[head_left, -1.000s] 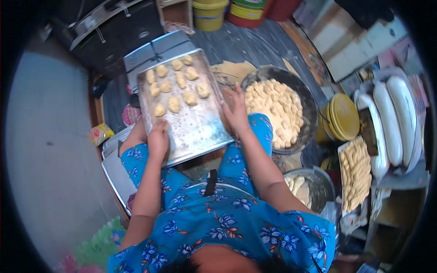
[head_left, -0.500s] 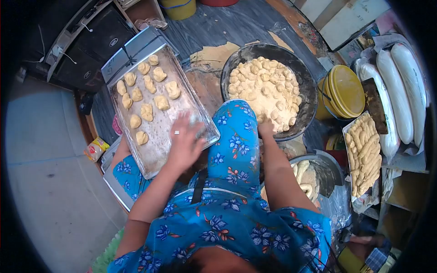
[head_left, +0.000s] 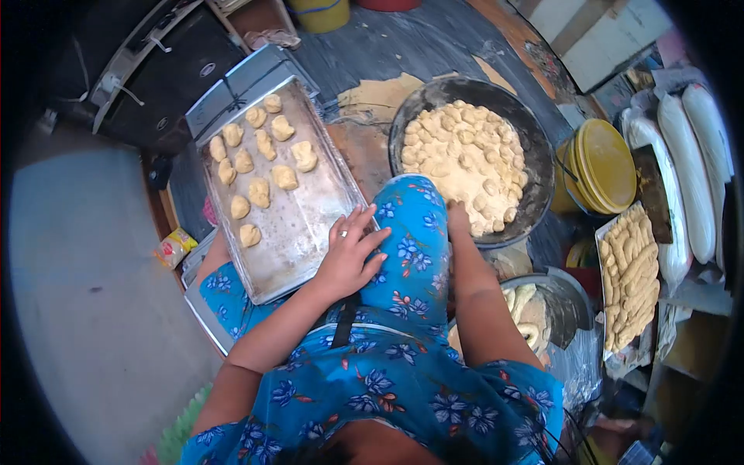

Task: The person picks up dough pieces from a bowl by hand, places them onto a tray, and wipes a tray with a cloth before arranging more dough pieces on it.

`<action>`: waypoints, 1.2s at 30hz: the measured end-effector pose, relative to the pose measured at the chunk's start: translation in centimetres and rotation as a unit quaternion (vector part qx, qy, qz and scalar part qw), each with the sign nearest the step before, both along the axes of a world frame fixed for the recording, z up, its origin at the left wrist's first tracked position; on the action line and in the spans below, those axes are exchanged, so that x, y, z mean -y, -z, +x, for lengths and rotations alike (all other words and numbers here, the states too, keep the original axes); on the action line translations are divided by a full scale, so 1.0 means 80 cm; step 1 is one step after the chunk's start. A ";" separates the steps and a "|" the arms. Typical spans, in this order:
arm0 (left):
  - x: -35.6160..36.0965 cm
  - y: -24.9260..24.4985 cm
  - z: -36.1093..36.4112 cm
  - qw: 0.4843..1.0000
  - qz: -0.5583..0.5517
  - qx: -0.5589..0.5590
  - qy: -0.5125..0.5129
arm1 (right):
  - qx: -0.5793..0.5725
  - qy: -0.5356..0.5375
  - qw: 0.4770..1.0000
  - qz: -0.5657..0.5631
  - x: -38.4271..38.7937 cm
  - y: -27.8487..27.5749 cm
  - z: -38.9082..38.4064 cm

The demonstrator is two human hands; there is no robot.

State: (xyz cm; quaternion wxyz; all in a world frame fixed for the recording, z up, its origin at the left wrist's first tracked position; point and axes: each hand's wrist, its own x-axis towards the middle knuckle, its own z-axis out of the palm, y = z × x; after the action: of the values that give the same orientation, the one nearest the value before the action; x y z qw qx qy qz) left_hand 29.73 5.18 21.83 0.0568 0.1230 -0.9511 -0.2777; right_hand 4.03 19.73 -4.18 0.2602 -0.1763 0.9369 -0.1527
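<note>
My left hand (head_left: 355, 249) lies with its fingers spread over the right edge of a metal baking tray (head_left: 298, 240) and my thigh, holding nothing. Several pale dough pieces (head_left: 284, 177) sit toward the tray's far and left parts. My right hand (head_left: 459, 219) reaches to the near left side of a black basin (head_left: 539, 186), beside my knee. Its fingers are mostly hidden, so I cannot see whether they grip anything. Floury dough pieces (head_left: 465, 147) fill much of the basin.
On the right stand a lidded yellow bucket (head_left: 608, 167), a tray of long dough twists (head_left: 629, 279) and filled white plastic bags (head_left: 686, 170). Nearer me, another dark basin (head_left: 562, 298) holds dough strips. A yellow bucket (head_left: 322, 15) stands at the back.
My left hand has moved right, from above the tray's surface to its right edge and my thigh. My right hand stays at the basin. The view has shifted slightly.
</note>
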 end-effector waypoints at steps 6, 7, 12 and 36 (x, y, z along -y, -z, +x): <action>0.020 0.000 0.035 0.998 0.000 -0.032 -0.046 | -0.155 0.036 0.962 -0.222 -0.048 -0.030 -0.020; 0.021 -0.004 0.042 0.998 -0.002 -0.032 -0.057 | -0.180 0.046 0.954 -0.234 -0.050 -0.057 -0.010; 0.038 0.004 0.075 0.989 -0.013 -0.081 -0.123 | -0.014 -0.058 0.994 -0.096 -0.081 -0.051 -0.021; 0.136 0.054 0.171 0.909 -0.142 -0.048 -0.389 | 0.044 -0.332 0.809 -0.484 0.227 -0.250 0.282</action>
State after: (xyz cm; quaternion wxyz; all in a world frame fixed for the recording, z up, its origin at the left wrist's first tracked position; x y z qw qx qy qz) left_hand 43.43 -5.71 17.50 0.2224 0.4608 -0.8532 -0.1012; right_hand 26.60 1.58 15.81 0.2168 -0.5724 0.6142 -0.4980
